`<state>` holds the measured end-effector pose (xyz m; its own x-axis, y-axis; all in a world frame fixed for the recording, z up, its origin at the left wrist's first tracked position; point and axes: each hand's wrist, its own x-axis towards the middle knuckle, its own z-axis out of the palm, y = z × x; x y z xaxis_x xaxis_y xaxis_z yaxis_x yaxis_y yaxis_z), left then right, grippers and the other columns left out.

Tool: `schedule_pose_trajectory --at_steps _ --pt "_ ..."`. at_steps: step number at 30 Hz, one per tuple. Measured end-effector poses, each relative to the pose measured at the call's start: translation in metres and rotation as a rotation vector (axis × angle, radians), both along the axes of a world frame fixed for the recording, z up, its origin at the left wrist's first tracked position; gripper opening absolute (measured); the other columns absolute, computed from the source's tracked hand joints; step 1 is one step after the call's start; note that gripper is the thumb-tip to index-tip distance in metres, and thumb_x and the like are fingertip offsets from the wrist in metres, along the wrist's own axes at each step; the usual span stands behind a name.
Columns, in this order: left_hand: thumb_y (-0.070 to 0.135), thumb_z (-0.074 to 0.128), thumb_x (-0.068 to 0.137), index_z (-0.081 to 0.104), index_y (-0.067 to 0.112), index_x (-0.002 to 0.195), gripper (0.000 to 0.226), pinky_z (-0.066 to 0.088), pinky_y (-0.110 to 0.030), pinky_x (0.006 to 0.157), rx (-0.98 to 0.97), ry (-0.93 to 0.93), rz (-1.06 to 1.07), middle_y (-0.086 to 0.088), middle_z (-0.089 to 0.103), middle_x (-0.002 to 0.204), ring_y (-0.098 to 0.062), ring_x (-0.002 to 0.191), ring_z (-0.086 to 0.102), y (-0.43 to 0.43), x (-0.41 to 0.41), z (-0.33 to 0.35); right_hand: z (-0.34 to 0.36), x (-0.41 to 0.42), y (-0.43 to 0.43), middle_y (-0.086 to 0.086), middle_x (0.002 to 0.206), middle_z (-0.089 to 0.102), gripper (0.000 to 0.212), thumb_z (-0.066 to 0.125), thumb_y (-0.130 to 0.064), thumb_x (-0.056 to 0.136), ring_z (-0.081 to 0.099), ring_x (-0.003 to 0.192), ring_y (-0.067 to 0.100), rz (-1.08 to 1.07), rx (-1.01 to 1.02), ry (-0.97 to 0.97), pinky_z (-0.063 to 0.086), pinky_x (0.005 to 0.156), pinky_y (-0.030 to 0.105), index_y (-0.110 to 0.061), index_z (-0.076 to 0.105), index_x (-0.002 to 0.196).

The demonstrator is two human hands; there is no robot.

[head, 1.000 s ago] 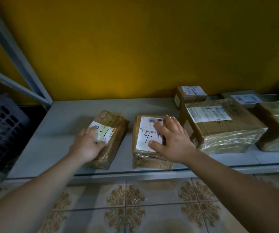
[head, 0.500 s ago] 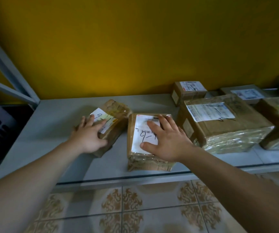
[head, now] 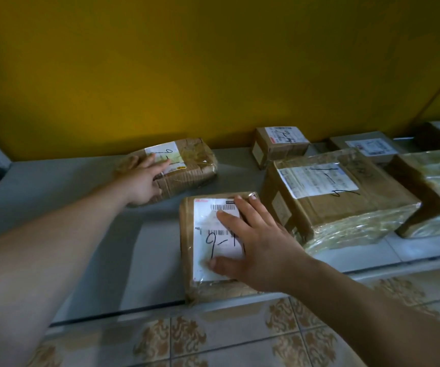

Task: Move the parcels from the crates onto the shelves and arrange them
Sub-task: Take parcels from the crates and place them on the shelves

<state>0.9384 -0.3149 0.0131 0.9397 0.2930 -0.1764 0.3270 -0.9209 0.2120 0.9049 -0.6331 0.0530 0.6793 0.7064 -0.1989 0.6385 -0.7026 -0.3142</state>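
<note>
Now our right hand (head: pixel 263 247) lies spread on the near parcel (head: pixel 187 247), long axis front-to-back, just left of the big box (head: pixel 346 205); our left hand (head: pixel 144 181), fingers straight, presses the far parcel (head: pixel 195 165), lying crosswise behind-left.

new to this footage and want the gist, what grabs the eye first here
Two bare arms reach in from below, each hand flat on a taped brown parcel on the grey shelf: the left hand on the rear parcel, the right hand on the front parcel, whose white label bears bold handwritten marker. Behind rises a saturated yellow wall, and to the right sits a large film-wrapped box.
</note>
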Motion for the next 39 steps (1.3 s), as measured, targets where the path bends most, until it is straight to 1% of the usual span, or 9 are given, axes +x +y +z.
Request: schedule_pose_trajectory --at_steps 4,14,18,23,27,32,35,38,39 --pt "0.04 0.054 0.096 0.031 0.035 0.149 0.059 0.01 -0.054 0.117 -0.059 -0.2 -0.062 0.003 0.012 0.162 -0.025 0.149 0.005 -0.006 0.016 -0.007 0.002 -0.002 -0.001 -0.014 0.162 -0.017 0.103 0.024 -0.096 0.062 -0.036 0.136 0.004 -0.005 0.022 0.01 0.007 0.118 0.047 -0.047 0.001 0.149" --pt "0.047 0.048 0.096 0.046 0.036 0.141 0.046 0.014 -0.052 0.116 -0.053 -0.287 -0.1 0.008 0.026 0.158 -0.021 0.147 0.018 -0.029 0.05 -0.011 0.002 -0.002 -0.001 -0.022 0.157 -0.024 0.097 0.033 -0.091 0.068 -0.045 0.132 0.001 -0.004 0.011 0.044 0.007 0.117 0.046 -0.049 -0.003 0.147" --pt "0.044 0.047 0.098 0.044 0.034 0.143 0.046 0.012 -0.051 0.118 -0.092 -0.22 -0.11 0.008 0.023 0.159 -0.021 0.147 0.015 -0.027 0.049 -0.004 0.001 -0.002 0.0 -0.023 0.156 -0.025 0.097 0.036 -0.091 0.069 -0.042 0.134 0.0 -0.01 0.01 0.049 0.01 0.116 0.047 -0.05 -0.004 0.147" --pt "0.039 0.048 0.099 0.042 0.027 0.145 0.048 0.007 -0.042 0.119 -0.216 -0.147 -0.077 0.003 0.02 0.16 -0.02 0.148 0.011 -0.042 0.046 0.02 0.0 -0.001 0.0 -0.023 0.157 -0.022 0.102 0.031 -0.094 0.063 -0.04 0.135 -0.001 -0.027 0.026 0.047 0.013 0.116 0.045 -0.049 -0.002 0.149" --pt "0.034 0.05 0.099 0.052 0.022 0.138 0.041 0.021 -0.028 0.107 -0.45 -0.259 -0.046 -0.001 0.036 0.153 -0.018 0.142 0.03 -0.07 0.011 0.036 -0.003 0.0 0.002 -0.024 0.158 -0.02 0.106 0.032 -0.096 0.061 -0.04 0.131 -0.004 -0.034 0.033 0.065 0.012 0.116 0.046 -0.048 -0.002 0.15" --pt "0.034 0.045 0.101 0.056 0.022 0.13 0.034 0.032 -0.019 0.09 -0.706 -0.335 0.165 0.004 0.055 0.133 -0.005 0.11 0.047 -0.095 -0.043 0.039 -0.006 0.0 0.01 -0.019 0.162 -0.012 0.096 0.041 -0.086 0.073 -0.027 0.141 0.0 -0.09 0.11 0.075 0.008 0.118 0.048 -0.046 0.006 0.152" --pt "0.036 0.048 0.1 0.053 0.022 0.133 0.036 0.038 -0.029 0.097 -0.809 -0.382 0.292 0.0 0.054 0.137 -0.011 0.115 0.05 -0.102 -0.073 0.036 -0.005 -0.002 0.021 -0.011 0.164 -0.003 0.071 0.044 -0.062 0.092 -0.017 0.147 0.011 -0.191 0.203 0.095 0.004 0.119 0.046 -0.041 0.016 0.154" --pt "0.036 0.055 0.096 0.042 0.023 0.142 0.05 0.039 -0.041 0.107 -0.889 -0.375 0.348 -0.001 0.045 0.146 -0.017 0.127 0.048 -0.108 -0.097 0.035 0.008 0.001 0.031 -0.006 0.163 0.015 0.053 0.043 -0.041 0.098 0.001 0.149 0.018 -0.27 0.22 0.114 0.012 0.119 0.048 -0.037 0.032 0.15" --pt "0.038 0.058 0.094 0.039 0.026 0.143 0.055 0.041 -0.039 0.106 -0.885 -0.369 0.338 0.002 0.044 0.144 -0.015 0.126 0.048 -0.111 -0.103 0.034 0.014 0.003 0.031 -0.003 0.159 0.024 0.051 0.045 -0.04 0.097 0.011 0.147 0.02 -0.271 0.212 0.079 0.017 0.117 0.048 -0.037 0.037 0.147"
